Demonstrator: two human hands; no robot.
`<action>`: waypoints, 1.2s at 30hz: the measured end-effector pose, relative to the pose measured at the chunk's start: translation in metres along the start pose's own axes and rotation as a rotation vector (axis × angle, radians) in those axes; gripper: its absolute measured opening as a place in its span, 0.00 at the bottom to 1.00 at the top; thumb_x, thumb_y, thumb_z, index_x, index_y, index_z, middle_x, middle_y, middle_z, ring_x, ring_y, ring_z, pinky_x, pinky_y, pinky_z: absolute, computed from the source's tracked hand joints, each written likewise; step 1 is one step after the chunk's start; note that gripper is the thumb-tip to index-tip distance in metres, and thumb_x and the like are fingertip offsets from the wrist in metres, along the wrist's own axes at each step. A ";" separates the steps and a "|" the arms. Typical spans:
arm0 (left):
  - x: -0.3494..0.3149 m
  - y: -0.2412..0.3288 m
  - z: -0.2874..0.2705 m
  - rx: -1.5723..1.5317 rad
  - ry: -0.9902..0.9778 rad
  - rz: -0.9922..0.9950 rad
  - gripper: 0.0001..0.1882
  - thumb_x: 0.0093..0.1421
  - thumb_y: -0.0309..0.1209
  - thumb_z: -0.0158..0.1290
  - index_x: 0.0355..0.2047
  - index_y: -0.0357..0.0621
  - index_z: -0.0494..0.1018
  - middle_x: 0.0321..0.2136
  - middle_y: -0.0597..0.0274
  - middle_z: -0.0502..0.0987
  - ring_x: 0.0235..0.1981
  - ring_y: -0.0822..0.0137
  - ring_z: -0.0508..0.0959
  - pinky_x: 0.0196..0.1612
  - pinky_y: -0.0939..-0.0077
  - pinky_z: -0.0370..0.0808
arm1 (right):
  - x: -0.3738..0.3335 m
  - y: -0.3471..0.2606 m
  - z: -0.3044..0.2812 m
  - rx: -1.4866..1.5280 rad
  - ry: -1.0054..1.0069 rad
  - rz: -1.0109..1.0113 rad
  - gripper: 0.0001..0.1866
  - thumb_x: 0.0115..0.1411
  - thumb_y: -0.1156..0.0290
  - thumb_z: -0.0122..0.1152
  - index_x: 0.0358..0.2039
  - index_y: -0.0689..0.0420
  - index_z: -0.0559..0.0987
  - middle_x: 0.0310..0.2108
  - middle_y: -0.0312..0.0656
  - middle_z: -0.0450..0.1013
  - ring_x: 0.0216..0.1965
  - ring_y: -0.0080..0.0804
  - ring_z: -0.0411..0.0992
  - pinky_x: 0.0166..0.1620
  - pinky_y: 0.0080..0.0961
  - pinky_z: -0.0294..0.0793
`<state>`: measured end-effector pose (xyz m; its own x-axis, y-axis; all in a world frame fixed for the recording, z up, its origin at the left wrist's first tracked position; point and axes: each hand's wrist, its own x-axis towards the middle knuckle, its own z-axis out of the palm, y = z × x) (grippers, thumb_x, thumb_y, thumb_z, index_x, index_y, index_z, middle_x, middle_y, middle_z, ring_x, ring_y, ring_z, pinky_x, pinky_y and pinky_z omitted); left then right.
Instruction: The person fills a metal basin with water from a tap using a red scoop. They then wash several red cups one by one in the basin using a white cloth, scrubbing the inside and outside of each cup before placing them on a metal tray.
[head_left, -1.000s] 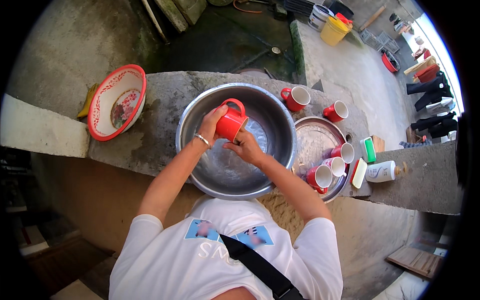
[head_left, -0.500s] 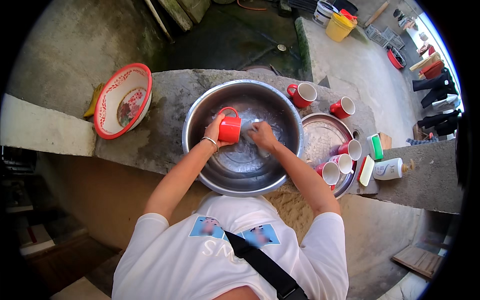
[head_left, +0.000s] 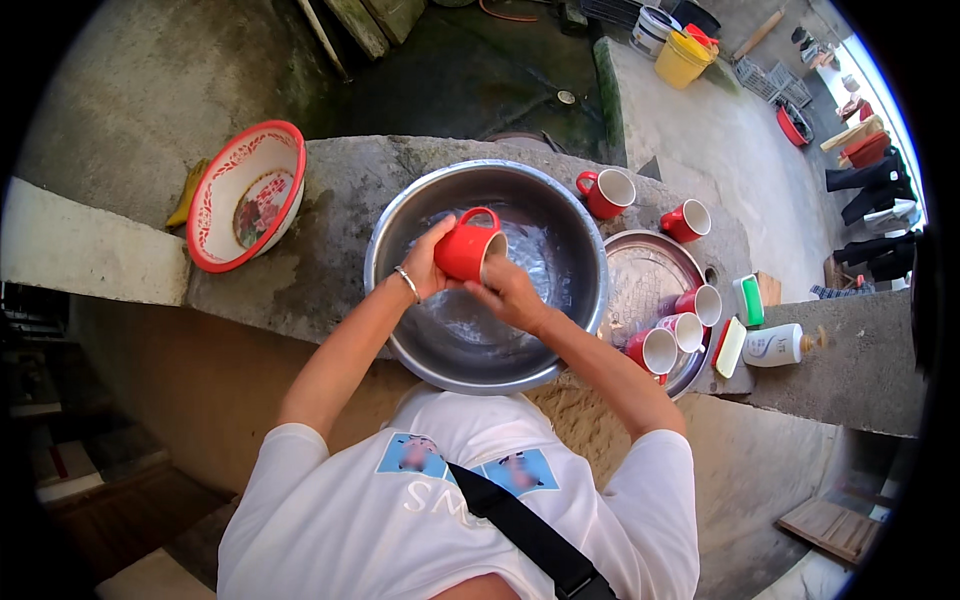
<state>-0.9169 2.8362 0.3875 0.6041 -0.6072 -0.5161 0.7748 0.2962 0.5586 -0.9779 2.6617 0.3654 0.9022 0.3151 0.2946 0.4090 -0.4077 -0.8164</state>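
Over a wide metal basin (head_left: 575, 255) with water in it, my left hand (head_left: 428, 262) is closed around a red mug (head_left: 462, 252). The mug is tilted, its mouth turned right and its handle pointing up and away from me. My right hand (head_left: 515, 295) reaches to that mouth. Its fingertips go inside the mug and are hidden, so whether they hold anything does not show. A bracelet circles my left wrist.
Right of the basin, a round metal tray (head_left: 632, 272) bears several mugs. Two red mugs (head_left: 606, 197) (head_left: 683, 220) stand beyond it. Farther right are a green soap box (head_left: 750, 300), a yellowish bar (head_left: 730, 347) and a white bottle (head_left: 772, 345). An enamel bowl (head_left: 297, 205) leans at left.
The red mug has turned so its mouth faces more toward me and right. My right hand has come from the water beside it into its mouth.
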 end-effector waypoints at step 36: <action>0.026 -0.003 -0.030 -0.063 0.337 0.146 0.20 0.55 0.46 0.51 0.37 0.43 0.70 0.30 0.57 0.76 0.30 0.64 0.78 0.31 0.68 0.77 | -0.018 -0.001 -0.016 -0.642 -0.477 0.201 0.21 0.47 0.61 0.63 0.32 0.67 0.75 0.41 0.48 0.68 0.41 0.44 0.69 0.41 0.34 0.71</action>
<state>-0.8977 2.8414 0.3531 0.7287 -0.2818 -0.6242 0.6793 0.4131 0.6065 -0.9917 2.6425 0.3689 0.8704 0.4552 -0.1875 0.3755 -0.8601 -0.3453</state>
